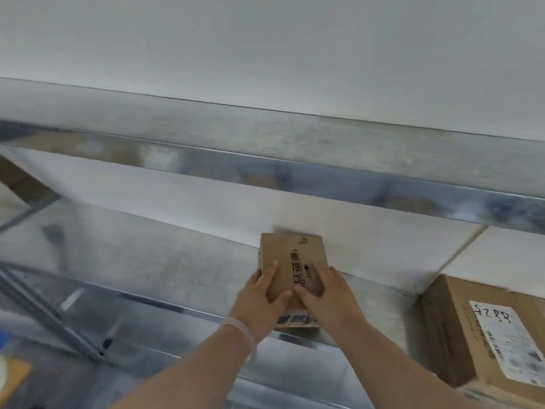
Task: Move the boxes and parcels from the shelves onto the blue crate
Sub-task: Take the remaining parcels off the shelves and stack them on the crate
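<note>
At the nearest, two bare forearms are seen reaching forward, and a pale wristband (242, 330) is worn on the left one. A small cardboard box (290, 258) with dark printed characters is held between both hands: the left hand (262, 295) is closed on its left side with the fingers laid over the top face, and the right hand (327, 296) is closed on its right side in the same way. The box is placed over the front edge (188, 312) of a metal shelf (165, 273); whether it rests on the sheet or is raised a little cannot be told. The shelf surface is grey, shiny and bare to the left of the hands, so open room is given on that side. On the lower left a slanted metal brace (44, 315) is seen, blurred. To the right, well apart from the hands, a larger cardboard box (442, 329) with a white label is standing on the same shelf. Behind, the shelf is closed by a white wall (206, 199). Above, the space is limited by the metal rim of an upper shelf (295, 169), and the wall is continued over it.
</note>
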Action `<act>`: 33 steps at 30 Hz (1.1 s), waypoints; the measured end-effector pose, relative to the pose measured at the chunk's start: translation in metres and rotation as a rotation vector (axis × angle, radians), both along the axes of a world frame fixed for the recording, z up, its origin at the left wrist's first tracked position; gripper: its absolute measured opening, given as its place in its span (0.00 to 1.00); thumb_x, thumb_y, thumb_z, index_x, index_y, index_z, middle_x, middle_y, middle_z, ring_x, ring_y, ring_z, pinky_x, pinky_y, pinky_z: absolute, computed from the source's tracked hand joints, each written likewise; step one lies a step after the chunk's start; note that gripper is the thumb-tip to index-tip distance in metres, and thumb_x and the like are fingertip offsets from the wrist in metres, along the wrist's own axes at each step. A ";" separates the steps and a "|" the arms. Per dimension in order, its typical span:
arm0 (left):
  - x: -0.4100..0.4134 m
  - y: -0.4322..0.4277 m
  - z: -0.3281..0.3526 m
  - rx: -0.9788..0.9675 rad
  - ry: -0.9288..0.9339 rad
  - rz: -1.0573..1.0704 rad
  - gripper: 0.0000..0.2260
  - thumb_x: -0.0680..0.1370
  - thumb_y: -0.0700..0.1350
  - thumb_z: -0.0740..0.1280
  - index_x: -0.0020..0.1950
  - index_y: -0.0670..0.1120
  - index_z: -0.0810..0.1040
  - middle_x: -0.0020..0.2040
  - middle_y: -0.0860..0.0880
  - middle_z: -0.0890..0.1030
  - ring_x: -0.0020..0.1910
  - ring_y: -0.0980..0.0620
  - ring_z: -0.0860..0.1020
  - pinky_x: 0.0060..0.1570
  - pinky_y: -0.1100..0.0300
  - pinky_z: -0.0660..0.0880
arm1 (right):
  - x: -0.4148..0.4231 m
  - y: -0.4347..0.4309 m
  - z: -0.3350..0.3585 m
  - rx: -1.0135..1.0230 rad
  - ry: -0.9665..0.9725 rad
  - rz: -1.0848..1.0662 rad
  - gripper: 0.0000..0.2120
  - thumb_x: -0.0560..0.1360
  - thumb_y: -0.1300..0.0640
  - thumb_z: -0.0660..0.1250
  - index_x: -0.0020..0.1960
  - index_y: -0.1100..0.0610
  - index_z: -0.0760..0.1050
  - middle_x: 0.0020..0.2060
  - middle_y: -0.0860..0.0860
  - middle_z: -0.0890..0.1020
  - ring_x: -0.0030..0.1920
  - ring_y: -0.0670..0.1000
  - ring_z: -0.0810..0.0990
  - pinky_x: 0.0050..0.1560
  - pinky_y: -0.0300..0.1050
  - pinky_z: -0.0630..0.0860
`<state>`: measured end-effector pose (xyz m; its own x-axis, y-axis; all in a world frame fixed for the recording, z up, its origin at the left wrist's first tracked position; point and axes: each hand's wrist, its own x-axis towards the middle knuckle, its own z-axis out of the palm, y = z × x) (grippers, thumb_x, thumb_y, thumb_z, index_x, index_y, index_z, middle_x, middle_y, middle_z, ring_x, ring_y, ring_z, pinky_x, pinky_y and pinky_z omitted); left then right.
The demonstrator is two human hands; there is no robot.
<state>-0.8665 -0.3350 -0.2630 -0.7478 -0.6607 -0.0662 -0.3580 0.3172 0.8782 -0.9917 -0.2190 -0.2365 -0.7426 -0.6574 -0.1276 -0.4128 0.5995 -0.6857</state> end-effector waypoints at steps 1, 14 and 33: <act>0.013 -0.011 0.002 -0.016 0.020 0.056 0.29 0.77 0.55 0.66 0.75 0.65 0.57 0.72 0.57 0.63 0.64 0.54 0.71 0.62 0.58 0.74 | 0.008 -0.016 0.003 -0.025 -0.012 0.050 0.35 0.71 0.38 0.67 0.74 0.42 0.59 0.67 0.47 0.68 0.66 0.50 0.70 0.64 0.51 0.72; 0.227 -0.113 0.022 -0.105 0.086 0.735 0.28 0.76 0.54 0.68 0.73 0.64 0.61 0.72 0.52 0.65 0.66 0.52 0.70 0.64 0.54 0.71 | 0.180 -0.200 0.020 -0.261 -0.076 0.652 0.33 0.74 0.47 0.70 0.75 0.43 0.60 0.74 0.47 0.62 0.73 0.44 0.60 0.69 0.37 0.58; 0.450 -0.193 0.039 -0.195 -0.046 1.137 0.31 0.77 0.56 0.65 0.77 0.59 0.54 0.73 0.51 0.57 0.69 0.53 0.63 0.68 0.57 0.66 | 0.410 -0.372 0.027 -0.200 -0.182 1.003 0.29 0.75 0.40 0.64 0.74 0.35 0.58 0.72 0.42 0.66 0.69 0.48 0.67 0.67 0.50 0.68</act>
<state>-0.4162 -0.5281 -0.2236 0.2865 -0.9530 0.0989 -0.5544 -0.0808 0.8283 -0.5819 -0.5913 -0.2095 0.1769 -0.9842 -0.0032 -0.5396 -0.0943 -0.8366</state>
